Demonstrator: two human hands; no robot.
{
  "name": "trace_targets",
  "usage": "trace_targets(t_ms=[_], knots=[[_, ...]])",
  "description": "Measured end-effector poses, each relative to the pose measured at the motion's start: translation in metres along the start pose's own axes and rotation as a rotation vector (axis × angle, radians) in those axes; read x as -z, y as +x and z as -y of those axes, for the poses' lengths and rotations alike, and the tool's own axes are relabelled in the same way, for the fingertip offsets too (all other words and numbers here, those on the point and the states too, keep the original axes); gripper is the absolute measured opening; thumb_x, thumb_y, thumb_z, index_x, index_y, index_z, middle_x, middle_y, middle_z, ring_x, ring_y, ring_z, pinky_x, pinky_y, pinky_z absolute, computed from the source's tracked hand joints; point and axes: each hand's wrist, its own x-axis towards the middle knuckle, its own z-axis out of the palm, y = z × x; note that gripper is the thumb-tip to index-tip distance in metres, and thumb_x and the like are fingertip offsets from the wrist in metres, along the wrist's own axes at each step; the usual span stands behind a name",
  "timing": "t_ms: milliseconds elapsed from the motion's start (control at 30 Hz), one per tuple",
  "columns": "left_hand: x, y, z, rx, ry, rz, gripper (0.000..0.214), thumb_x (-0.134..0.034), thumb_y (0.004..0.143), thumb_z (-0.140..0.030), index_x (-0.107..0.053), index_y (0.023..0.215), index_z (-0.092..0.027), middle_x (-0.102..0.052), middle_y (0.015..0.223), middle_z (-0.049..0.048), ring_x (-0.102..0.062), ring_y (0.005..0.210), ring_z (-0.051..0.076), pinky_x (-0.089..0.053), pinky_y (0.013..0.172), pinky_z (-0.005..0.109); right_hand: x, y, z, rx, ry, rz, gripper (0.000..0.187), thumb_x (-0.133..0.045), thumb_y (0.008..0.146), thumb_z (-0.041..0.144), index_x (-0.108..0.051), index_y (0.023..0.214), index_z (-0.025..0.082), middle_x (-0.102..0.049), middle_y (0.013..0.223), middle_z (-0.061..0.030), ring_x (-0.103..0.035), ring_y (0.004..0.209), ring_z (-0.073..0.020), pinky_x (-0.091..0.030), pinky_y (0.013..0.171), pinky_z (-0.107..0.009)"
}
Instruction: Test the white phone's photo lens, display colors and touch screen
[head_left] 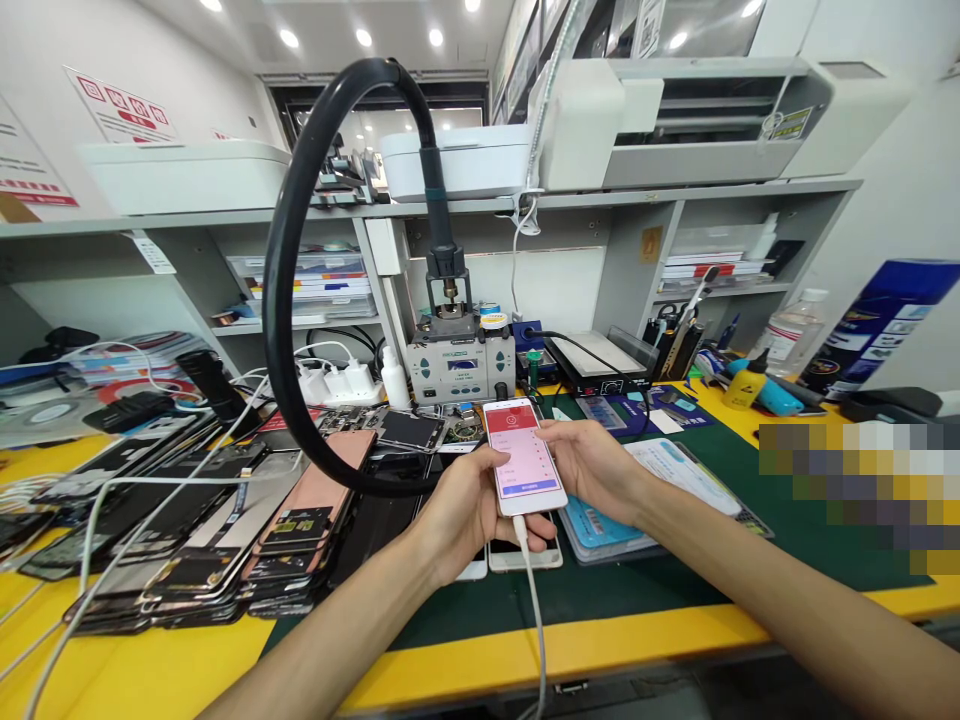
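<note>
A white smartphone point(525, 455) is held up over the bench, its lit screen showing a red header and a pale pink list. My left hand point(465, 505) grips it from the left and below, thumb at the screen's left edge and fingers behind. On the other side, my right hand point(589, 460) holds the phone's right edge, its thumb over the screen. A white charging cable point(531, 590) is plugged into the phone's bottom end and hangs past the bench edge. Beneath the hands lies another phone point(525, 556), partly covered.
Stacks of phone parts point(300, 530) fill the left of the green mat point(675, 590). A hot-air station point(459, 365) with a thick black hose point(274, 270) arching forward stands behind. Clear plastic cases point(600, 535) lie under my right forearm. Bottles, including a yellow one point(745, 385), stand far right.
</note>
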Motion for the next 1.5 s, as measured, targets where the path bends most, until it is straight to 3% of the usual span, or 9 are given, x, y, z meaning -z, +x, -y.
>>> trace_targets(t_ms=[300,533,1500], knots=[[0.0008,0.0002,0.0015,-0.014,0.035,-0.022,0.045,-0.038,0.090,-0.030,-0.041,0.129,-0.007,-0.070,0.087,0.0174,-0.071,0.062,0.027,-0.056,0.057,0.037,0.0019,0.0019,-0.0022,0.024,0.011,0.010,0.030,-0.049,0.087,0.021,-0.062,0.114,0.013,-0.074,0.095,-0.0095,-0.068,0.077,-0.0220,-0.050,0.066,-0.031],[-0.0007,-0.0016,-0.0003,-0.017,0.005,0.030,0.043,-0.036,0.090,-0.037,-0.048,0.118,-0.007,-0.069,0.085,0.0164,-0.070,0.061,0.027,-0.056,0.057,0.037,-0.0018,0.0005,-0.0001,0.006,0.010,-0.007,0.030,-0.047,0.088,0.021,-0.063,0.112,0.012,-0.075,0.093,-0.0104,-0.067,0.074,-0.0206,-0.050,0.062,-0.029],[-0.0032,-0.0028,-0.0026,-0.006,-0.002,0.019,0.040,-0.034,0.090,-0.038,-0.053,0.109,-0.009,-0.069,0.083,0.0163,-0.069,0.059,0.028,-0.056,0.056,0.038,0.0019,0.0024,-0.0018,-0.002,0.013,0.024,0.027,-0.046,0.088,0.022,-0.065,0.104,0.010,-0.074,0.091,-0.0120,-0.065,0.067,-0.0173,-0.048,0.060,-0.026]])
